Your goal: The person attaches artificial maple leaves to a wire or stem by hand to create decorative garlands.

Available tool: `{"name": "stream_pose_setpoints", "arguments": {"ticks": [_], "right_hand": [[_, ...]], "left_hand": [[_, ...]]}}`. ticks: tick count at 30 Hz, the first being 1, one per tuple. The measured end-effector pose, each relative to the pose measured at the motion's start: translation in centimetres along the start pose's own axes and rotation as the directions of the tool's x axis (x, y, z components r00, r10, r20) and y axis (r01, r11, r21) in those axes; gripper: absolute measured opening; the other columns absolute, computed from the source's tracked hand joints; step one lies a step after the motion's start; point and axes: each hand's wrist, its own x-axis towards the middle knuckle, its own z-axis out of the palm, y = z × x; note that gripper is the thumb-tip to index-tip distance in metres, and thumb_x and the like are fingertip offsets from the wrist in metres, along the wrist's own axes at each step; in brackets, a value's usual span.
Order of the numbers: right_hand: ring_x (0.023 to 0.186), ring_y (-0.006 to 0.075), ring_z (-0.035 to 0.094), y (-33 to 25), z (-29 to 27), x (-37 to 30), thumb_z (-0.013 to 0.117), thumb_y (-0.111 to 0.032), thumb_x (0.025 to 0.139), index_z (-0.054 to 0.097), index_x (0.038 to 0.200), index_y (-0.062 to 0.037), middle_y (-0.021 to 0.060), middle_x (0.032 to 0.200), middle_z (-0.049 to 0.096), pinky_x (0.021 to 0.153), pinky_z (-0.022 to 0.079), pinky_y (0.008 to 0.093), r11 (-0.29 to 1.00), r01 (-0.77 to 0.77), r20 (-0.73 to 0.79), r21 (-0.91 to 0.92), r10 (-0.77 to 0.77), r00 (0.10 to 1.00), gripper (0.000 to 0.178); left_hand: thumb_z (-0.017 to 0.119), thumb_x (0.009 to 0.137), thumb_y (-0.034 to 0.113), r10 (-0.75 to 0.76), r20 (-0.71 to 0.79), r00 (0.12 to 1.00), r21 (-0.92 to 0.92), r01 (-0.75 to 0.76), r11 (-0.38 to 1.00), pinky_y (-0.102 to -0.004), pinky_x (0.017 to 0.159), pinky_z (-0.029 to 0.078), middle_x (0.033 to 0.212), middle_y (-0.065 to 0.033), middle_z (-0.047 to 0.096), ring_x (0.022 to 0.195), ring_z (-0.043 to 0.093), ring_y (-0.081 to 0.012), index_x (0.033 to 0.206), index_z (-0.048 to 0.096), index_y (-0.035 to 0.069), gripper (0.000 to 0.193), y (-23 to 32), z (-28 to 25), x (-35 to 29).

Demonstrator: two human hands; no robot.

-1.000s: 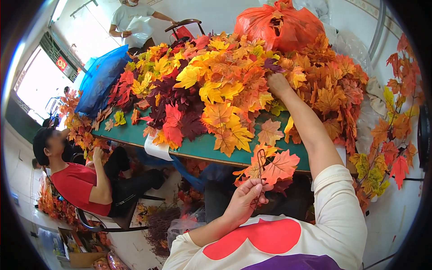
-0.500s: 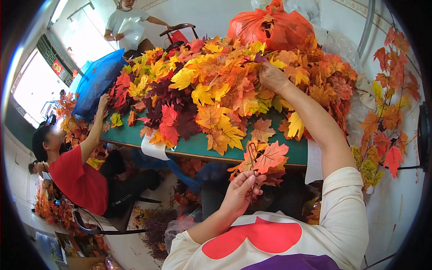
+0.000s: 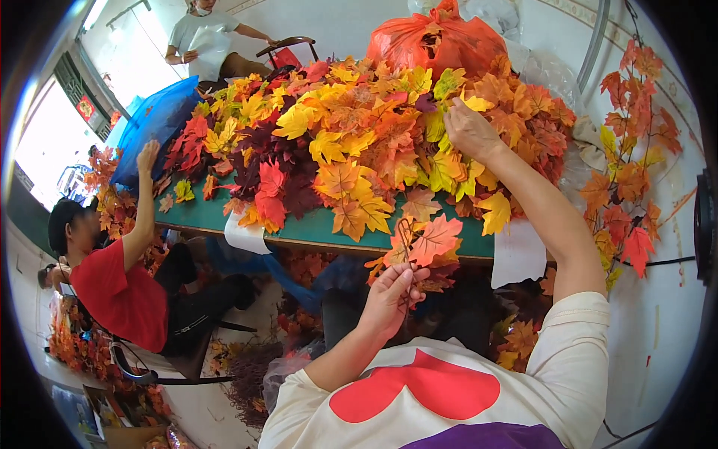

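Observation:
My left hand point(image 3: 390, 299) is closed in a pinch round the thin brown stems of an artificial maple leaf sprig point(image 3: 436, 239), in front of the table's near edge. Its leaves are coral and orange, and a bent stem loop sticks up beside them. Farther off, my right hand point(image 3: 473, 133) reaches into the heap of artificial maple leaves point(image 3: 351, 123), with its fingers closed on yellow-green maple leaves point(image 3: 435, 129). The fingertips are partly hidden. Orange, yellow, red and dark purple leaves make up the heap.
The green table point(image 3: 194, 215) carries the heap, and papers point(image 3: 520, 253) hang over its edge. A tied red plastic bag point(image 3: 437, 45) stands behind. A blue bag point(image 3: 157, 127) and a seated co-worker in red point(image 3: 123, 292) are left; another person point(image 3: 213, 41) stands at the back.
My right hand has shifted slightly within the heap, and more yellow-green leaves show around it. My left hand still holds the sprig. The seated co-worker's hand has moved up by the blue bag.

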Motion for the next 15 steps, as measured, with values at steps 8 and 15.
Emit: {"name": "stream_pose_setpoints", "arguments": {"ticks": [8, 15], "right_hand": [[0.087, 0.0171, 0.055, -0.5, -0.8, -3.1, 0.051, -0.013, 0.076, 0.059, 0.084, -0.0097, 0.0053, 0.085, 0.057, 0.100, 0.028, 0.0344, 0.948, -0.010, -0.007, 0.317, 0.013, 1.000, 0.012], [0.122, 0.0248, 0.035, 2.1, -2.6, -4.1, 0.046, -0.007, 0.081, 0.037, 0.130, -0.0209, 0.0101, 0.130, 0.041, 0.103, 0.021, 0.0438, 0.916, -0.279, 0.241, 0.288, 0.213, 0.947, 0.051]], "left_hand": [[0.049, 0.090, 0.013, -0.020, -0.016, 1.000, 0.009, 0.020, 1.000, -0.0256, 0.066, 0.051, 0.097, -0.0112, 0.061, 0.059, 0.054, -0.0075, 0.099, 0.050, 0.006, 0.012, -0.2, 0.6, 0.0], [0.050, 0.089, 0.014, -0.024, -0.024, 0.999, 0.029, 0.024, 0.999, -0.0269, 0.065, 0.050, 0.097, -0.0096, 0.062, 0.060, 0.053, -0.0078, 0.097, 0.052, 0.007, 0.010, -0.6, 0.8, 0.2]]}}
